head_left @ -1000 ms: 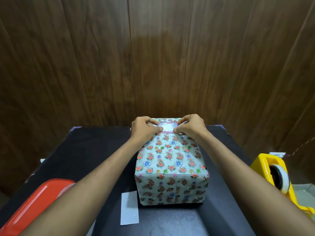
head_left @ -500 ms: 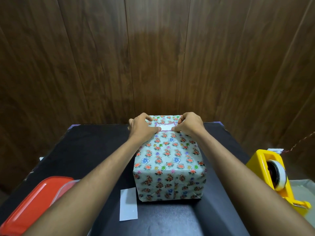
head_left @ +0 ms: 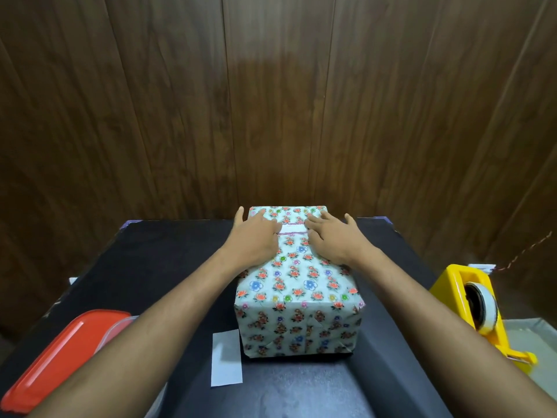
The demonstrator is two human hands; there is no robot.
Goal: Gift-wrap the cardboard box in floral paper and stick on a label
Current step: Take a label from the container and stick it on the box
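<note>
The box at centre frame is covered in smooth floral paper with a faint sheen, creased at its folded near end, and the label on its top looks like plain white paper. It sits on a matt black table (cloth or card, hard to tell), beside a flat white paper slip. The lid at lower left is glossy red plastic, the tape dispenser at right glossy yellow plastic, and the wall behind is dark wood-grain panelling with a soft shine.

I can read no text, brand or number anywhere. The white label on top of the wrapped box shows only a faint mark, too small for me to make out.
</note>
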